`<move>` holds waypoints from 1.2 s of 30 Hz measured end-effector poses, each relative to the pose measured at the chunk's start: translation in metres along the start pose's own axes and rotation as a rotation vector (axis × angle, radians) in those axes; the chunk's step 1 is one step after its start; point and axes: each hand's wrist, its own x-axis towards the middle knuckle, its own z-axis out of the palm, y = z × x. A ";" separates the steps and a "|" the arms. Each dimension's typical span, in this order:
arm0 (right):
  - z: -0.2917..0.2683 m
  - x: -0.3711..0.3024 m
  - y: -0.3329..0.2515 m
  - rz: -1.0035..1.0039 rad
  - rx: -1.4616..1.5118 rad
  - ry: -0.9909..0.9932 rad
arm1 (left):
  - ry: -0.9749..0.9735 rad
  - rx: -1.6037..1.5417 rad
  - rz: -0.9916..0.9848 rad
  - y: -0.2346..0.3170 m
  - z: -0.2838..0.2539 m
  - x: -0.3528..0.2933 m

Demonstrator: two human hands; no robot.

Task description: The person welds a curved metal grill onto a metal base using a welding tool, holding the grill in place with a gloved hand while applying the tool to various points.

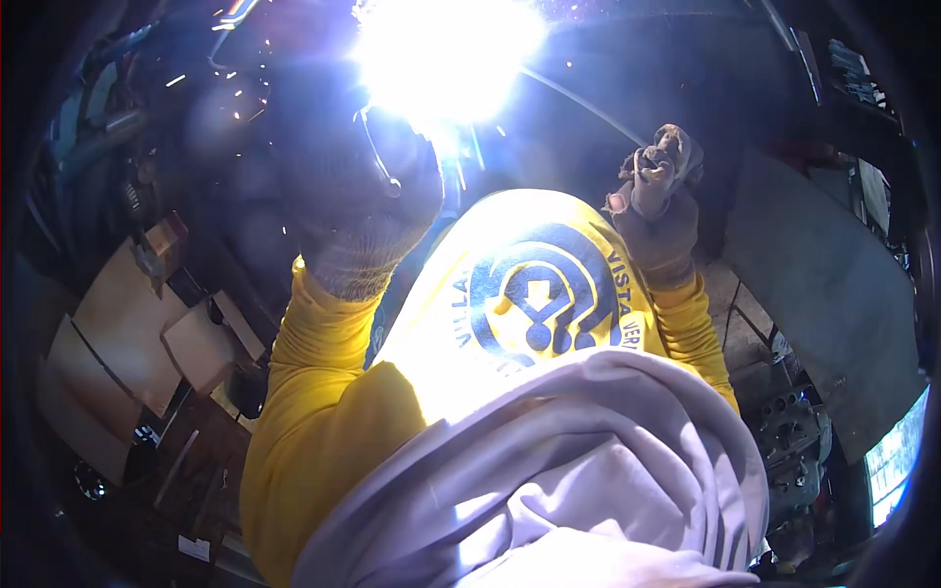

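Note:
A blinding white welding arc (451, 54) burns at the top middle and washes out the work around it; sparks fly to its left. In my right hand (657, 201), which wears a worn, torn work glove with a bare fingertip showing, the fingers are closed round a thin welding rod (588, 106). The rod slants up and left into the glare. My left hand (377, 201), in a dark knit-cuffed glove, is raised just below and left of the arc. Its fingers are lost in shadow and glare. A thin bright curved wire (377, 152) shows in front of that glove.
Brown flat panels (108, 333) and a small box-like piece (165, 240) lie at the left. A large grey sheet (823, 304) stands at the right, with dark metal parts with holes (789, 431) below it. Grey cloth (549, 470) drapes over my yellow shirt (549, 265).

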 end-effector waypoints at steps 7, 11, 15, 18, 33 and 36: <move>-0.002 -0.007 0.009 0.011 -0.100 0.116 | 0.348 -0.638 -0.130 0.008 -0.039 0.035; -0.001 -0.003 0.003 0.007 -0.004 0.074 | 0.404 -0.485 -0.029 0.003 -0.035 0.037; -0.004 -0.015 0.019 0.087 -0.080 0.013 | 0.489 -0.642 -0.035 0.004 -0.023 0.042; -0.002 -0.016 0.014 0.194 0.075 0.032 | 0.497 -0.755 -0.011 0.001 -0.021 0.045; 0.000 -0.003 -0.005 0.195 0.166 0.034 | 0.409 -0.927 -0.113 0.002 -0.023 0.044; 0.000 -0.001 -0.001 0.091 -0.010 0.013 | 0.419 -0.934 -0.127 0.003 -0.022 0.043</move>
